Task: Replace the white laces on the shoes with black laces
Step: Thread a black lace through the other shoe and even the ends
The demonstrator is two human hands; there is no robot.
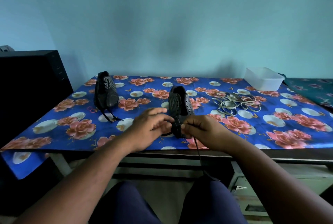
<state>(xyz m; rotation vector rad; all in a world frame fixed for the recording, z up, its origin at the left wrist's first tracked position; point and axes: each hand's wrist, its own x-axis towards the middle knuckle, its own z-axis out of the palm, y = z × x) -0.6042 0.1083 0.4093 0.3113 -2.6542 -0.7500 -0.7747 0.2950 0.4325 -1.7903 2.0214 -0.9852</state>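
2 dark striped shoes on table w/ blue floral cloth. Near shoe taken as landmark, standing mid-table, toe end at the near edge between both hands.

Left hand just left of near shoe's toe: fingers loosely curled, tips at the toe/lace area; can't tell for sure if pinching anything, blurred.

Right hand just right of the toe: thumb + fingers curled, pinching black lace. Lace end hanging from that hand, down past table edge, toward lap. Other part of lace showing as dark loop under left hand, by the toe.

Near shoe's upper eyelets visible, tongue up; how far lace is threaded can't be read from here.

2nd shoe well left + behind near shoe, toward far-left corner of table. Already w/ black lace, 2 loose ends trailing on cloth toward near side.

White laces in loose tangled pile right of near shoe, apart from it, not touching.

Clear plastic tub farther right + behind, at far-right edge of table, beyond white pile.

Black box-like unit far left of near shoe, off table side. Teal wall behind.
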